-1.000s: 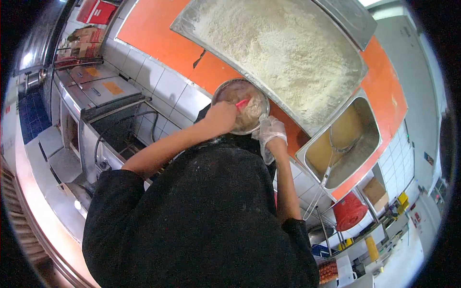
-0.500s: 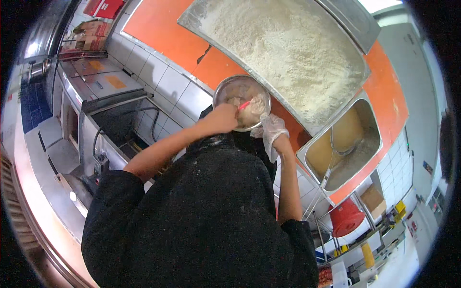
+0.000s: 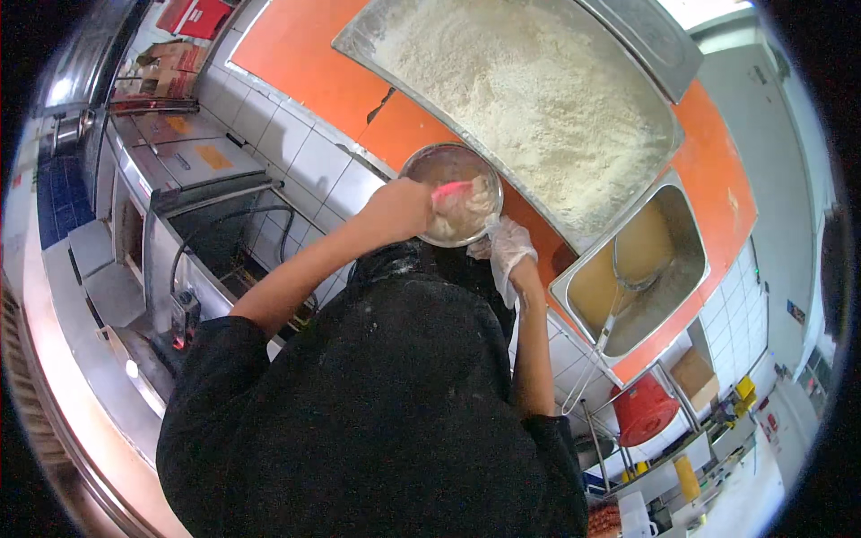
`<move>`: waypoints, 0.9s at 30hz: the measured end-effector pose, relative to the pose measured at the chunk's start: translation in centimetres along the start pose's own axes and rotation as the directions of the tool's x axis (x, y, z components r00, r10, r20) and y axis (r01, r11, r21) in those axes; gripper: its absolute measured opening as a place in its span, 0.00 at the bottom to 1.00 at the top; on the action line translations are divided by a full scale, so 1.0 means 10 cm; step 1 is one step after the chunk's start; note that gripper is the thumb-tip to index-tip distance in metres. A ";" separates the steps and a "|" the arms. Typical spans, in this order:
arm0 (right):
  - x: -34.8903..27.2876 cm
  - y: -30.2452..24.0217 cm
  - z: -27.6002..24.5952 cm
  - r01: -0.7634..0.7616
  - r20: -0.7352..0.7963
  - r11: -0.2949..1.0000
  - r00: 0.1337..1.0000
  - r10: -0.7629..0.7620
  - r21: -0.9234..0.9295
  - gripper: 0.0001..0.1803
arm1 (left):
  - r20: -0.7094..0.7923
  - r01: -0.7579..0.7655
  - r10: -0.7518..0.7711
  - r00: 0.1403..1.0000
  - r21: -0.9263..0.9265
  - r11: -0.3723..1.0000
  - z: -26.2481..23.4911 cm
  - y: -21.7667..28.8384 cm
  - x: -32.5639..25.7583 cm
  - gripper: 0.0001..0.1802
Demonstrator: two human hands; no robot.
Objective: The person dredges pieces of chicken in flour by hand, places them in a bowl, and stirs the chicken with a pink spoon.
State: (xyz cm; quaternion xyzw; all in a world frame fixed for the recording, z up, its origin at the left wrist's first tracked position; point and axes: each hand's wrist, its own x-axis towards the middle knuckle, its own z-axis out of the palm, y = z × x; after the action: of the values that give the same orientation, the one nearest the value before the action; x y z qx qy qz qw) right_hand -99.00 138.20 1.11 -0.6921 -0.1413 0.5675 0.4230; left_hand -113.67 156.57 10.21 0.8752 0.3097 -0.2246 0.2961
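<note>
A round metal bowl (image 3: pixel 418 160) stands at the near edge of the orange counter, close against my body. In it lie wet, pale, lumpy pieces (image 3: pixel 481 199). My bare left hand (image 3: pixel 400 212) is closed round a pink-red utensil (image 3: pixel 451 189) that reaches into the bowl; its far end is hidden among the pieces. My right hand (image 3: pixel 509 246), in a clear plastic glove, grips the bowl's rim on its near right side. Just beyond the bowl lies a large metal tray (image 3: pixel 456 118) heaped with flour (image 3: pixel 538 99).
Right of the flour tray, a deep metal pan (image 3: pixel 698 269) holds brownish liquid and a long-handled wire strainer (image 3: pixel 635 282). Fryer-like equipment (image 3: pixel 220 255) stands to my left. A red bucket (image 3: pixel 646 414) sits below the counter at the right.
My left hand has shifted slightly left and up with the pink-red utensil, and more of it shows now. The right hand stays at the bowl's rim.
</note>
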 end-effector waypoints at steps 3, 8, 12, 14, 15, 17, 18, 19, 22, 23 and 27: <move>-0.05 -0.08 0.01 0.106 -0.078 0.975 0.989 -0.123 -0.194 0.19 | -0.184 -0.086 0.082 0.979 -0.015 0.996 -0.11 0.12 -0.13 0.10; -0.03 -0.09 0.06 0.043 -0.031 0.996 0.998 -0.045 -0.085 0.18 | -0.084 -0.087 0.102 0.991 0.159 0.983 0.34 -0.08 0.23 0.12; -0.08 -0.34 0.12 -0.058 -0.085 0.969 0.996 0.039 -0.241 0.19 | -0.379 0.006 0.113 0.918 0.297 0.955 0.10 0.03 0.13 0.14; 0.06 -0.23 0.15 -0.067 -0.107 0.953 0.994 0.036 -0.294 0.20 | -0.405 -0.006 0.128 0.905 0.288 0.957 0.11 -0.10 0.13 0.14; 0.21 0.05 0.13 -0.101 -0.124 0.956 0.990 0.069 -0.276 0.23 | -0.430 -0.027 0.150 0.890 0.279 0.960 0.13 -0.11 0.12 0.14; 0.42 0.39 0.10 -0.137 -0.141 0.958 0.985 0.103 -0.254 0.27 | -0.346 -0.092 0.226 0.911 0.363 0.927 0.27 -0.16 0.20 0.13; 0.45 0.40 0.11 -0.153 -0.106 0.959 0.986 0.131 -0.239 0.28 | -0.258 -0.153 0.286 0.923 0.435 0.887 0.26 -0.16 0.22 0.13; 0.48 0.41 0.12 -0.170 -0.072 0.960 0.985 0.158 -0.223 0.30 | -0.258 -0.156 0.290 0.922 0.437 0.886 0.22 -0.18 0.23 0.13; 0.30 0.29 0.16 0.054 -0.023 0.961 0.998 -0.062 -0.270 0.28 | 0.214 -0.400 0.341 0.915 0.398 0.825 0.12 -0.37 0.18 0.16; 0.25 0.24 0.20 0.054 -0.028 0.962 0.998 -0.063 -0.269 0.28 | 0.154 -0.437 0.411 0.899 0.408 0.802 0.09 -0.46 0.16 0.17; -0.12 -0.21 0.40 -0.209 -0.157 0.903 0.974 0.161 -0.375 0.24 | -0.155 -0.375 0.471 0.868 0.417 0.828 -0.19 -0.42 -0.04 0.18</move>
State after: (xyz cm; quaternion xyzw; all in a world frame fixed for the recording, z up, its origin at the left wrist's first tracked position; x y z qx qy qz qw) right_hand -102.38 140.32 3.47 -0.8060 -0.1585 0.5222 0.2292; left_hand -116.39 160.25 10.22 0.9832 0.0930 -0.0948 0.1250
